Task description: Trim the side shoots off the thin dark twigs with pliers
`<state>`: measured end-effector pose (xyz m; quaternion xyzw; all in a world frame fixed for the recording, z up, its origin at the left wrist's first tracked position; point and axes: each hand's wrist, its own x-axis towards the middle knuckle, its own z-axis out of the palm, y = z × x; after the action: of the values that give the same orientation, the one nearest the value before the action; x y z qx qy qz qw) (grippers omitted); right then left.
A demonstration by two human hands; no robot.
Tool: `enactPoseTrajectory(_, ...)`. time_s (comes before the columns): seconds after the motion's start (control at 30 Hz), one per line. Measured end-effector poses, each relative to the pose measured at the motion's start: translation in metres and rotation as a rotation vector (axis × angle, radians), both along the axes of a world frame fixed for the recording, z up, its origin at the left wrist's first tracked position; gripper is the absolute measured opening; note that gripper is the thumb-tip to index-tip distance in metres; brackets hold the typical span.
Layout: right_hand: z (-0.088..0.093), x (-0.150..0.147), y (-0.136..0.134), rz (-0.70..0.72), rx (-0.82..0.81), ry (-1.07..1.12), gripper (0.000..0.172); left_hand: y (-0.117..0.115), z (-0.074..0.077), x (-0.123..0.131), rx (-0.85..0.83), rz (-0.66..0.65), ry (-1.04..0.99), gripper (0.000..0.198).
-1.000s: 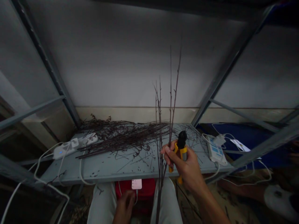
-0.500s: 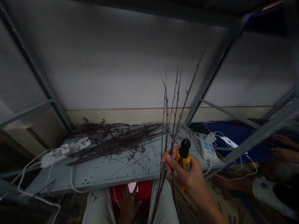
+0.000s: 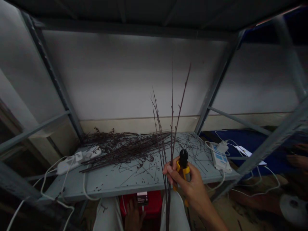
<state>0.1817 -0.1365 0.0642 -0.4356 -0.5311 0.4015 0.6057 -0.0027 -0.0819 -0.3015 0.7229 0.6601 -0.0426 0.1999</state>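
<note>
Twigs (image 3: 172,128) stand straighter, less fanned.

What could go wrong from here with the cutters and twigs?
Possibly two things: the yellow-handled cutters sit tight against the right hand's fingers, so a slip might nick them; and dark twig clippings on the grey metal shelf lie beside a white power strip, which they could foul.
</note>
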Motion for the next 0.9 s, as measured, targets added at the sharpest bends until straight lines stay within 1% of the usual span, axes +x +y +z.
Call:
enactPoseTrajectory(0.1, -0.001, -0.011, 0.001, 0.028, 0.023, 0.021, 0.027, 0.0, -0.002, -0.006, -0.014, 0.005, -0.015, 0.079)
enactPoseTrajectory(0.2, -0.001, -0.022, 0.0, 0.039, 0.038, 0.03, 0.028, 0.002, -0.003, -0.006, -0.018, 0.0, -0.034, 0.082)
enactPoseTrajectory(0.33, 0.001, -0.029, -0.003, 0.055, 0.051, 0.038, 0.029, 0.001, -0.002, -0.003, -0.046, 0.005, -0.058, 0.078)
enactPoseTrajectory(0.53, 0.001, -0.03, -0.007, 0.041, 0.041, 0.043, 0.03, -0.006, 0.001, 0.003, -0.093, -0.031, -0.119, 0.081)
enactPoseTrajectory(0.73, -0.002, -0.025, -0.007, 0.029, 0.037, 0.072, 0.028, -0.01, 0.007, 0.002, -0.08, -0.056, -0.155, 0.081)
enactPoseTrajectory(0.9, -0.008, -0.021, -0.006, 0.024, 0.024, 0.051, 0.024, -0.01, 0.01, -0.005, -0.036, -0.044, -0.101, 0.084)
